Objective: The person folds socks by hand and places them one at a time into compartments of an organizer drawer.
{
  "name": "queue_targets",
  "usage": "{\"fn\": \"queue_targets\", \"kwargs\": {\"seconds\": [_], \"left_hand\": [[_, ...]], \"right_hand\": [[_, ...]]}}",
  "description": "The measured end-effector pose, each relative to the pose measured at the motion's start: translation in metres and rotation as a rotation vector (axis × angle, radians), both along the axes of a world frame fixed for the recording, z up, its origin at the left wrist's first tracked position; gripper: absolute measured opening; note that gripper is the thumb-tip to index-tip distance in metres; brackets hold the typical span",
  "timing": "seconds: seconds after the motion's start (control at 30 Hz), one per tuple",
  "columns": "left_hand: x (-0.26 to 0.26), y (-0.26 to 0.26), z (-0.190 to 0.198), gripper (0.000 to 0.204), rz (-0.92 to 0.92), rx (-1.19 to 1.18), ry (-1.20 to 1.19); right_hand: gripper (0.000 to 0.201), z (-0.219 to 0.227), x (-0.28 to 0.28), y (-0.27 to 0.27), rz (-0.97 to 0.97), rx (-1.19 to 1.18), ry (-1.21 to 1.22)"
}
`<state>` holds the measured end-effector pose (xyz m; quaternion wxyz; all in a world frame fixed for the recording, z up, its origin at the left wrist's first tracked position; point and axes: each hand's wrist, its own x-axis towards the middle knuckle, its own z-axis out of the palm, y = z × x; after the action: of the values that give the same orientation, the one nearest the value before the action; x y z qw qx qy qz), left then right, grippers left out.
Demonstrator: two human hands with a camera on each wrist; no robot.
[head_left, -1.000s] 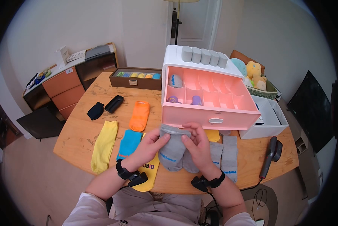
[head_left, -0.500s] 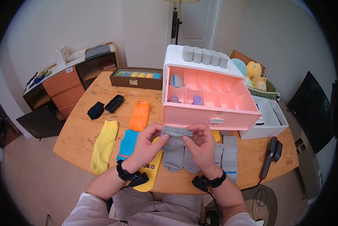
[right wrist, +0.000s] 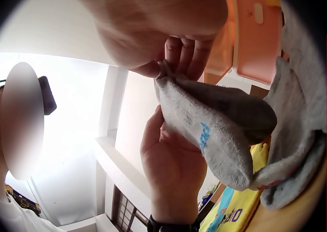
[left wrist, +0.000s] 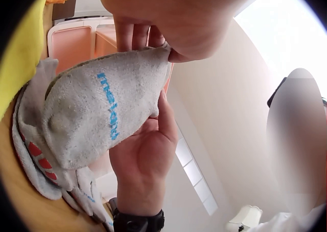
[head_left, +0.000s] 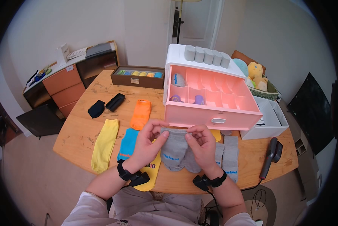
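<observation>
Both hands hold a grey sock [head_left: 172, 150] with blue lettering by its cuff, in front of the pink drawer. My left hand [head_left: 149, 146] pinches the cuff's left corner between thumb and fingers. The right corner is pinched by my right hand [head_left: 201, 146]. From the cuff the sock [left wrist: 76, 114] hangs down, its lettered face toward me. In the right wrist view, a second, darker grey layer [right wrist: 232, 106] hangs behind the lettered sock [right wrist: 214, 145]. Another grey sock [head_left: 192, 162] lies on the table beside it, partly covered by my right hand.
Left on the table [head_left: 78, 130] lie yellow [head_left: 105, 147], blue [head_left: 126, 145], orange [head_left: 141, 115] and black socks [head_left: 96, 109]. More grey socks [head_left: 230, 158] lie right, near a dark handheld appliance [head_left: 270, 158]. The open pink drawer [head_left: 193, 116] holds a few rolled socks [head_left: 199, 100].
Half a second ago the cuff was bunched in layered folds between the hands; now it is drawn out straight and the sock's lettered face shows again. The hands have barely shifted.
</observation>
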<state>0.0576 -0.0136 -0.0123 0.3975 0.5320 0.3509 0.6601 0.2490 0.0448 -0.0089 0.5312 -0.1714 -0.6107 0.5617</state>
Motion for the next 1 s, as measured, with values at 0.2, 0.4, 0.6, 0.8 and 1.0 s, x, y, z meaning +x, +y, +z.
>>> {"fn": "queue_targets", "kwargs": {"seconds": [0.2, 0.4, 0.6, 0.8, 1.0], "left_hand": [[0.001, -0.002, 0.003, 0.017, 0.021, 0.032, 0.030], [-0.006, 0.006, -0.004, 0.012, 0.052, 0.182, 0.222], [0.000, -0.001, 0.005, 0.022, -0.001, -0.026, 0.213], [0.002, 0.003, 0.003, 0.046, 0.022, -0.017, 0.315], [0.001, 0.005, 0.003, 0.045, 0.046, 0.020, 0.310]], "right_hand": [[0.015, 0.001, -0.002, -0.001, 0.019, -0.006, 0.022], [0.010, 0.000, 0.000, 0.003, 0.041, 0.065, -0.020], [0.010, 0.004, 0.002, 0.003, 0.017, -0.028, -0.077], [0.023, 0.001, 0.006, 0.008, 0.020, -0.064, -0.150], [0.043, 0.002, 0.000, 0.007, -0.085, 0.159, -0.271]]}}
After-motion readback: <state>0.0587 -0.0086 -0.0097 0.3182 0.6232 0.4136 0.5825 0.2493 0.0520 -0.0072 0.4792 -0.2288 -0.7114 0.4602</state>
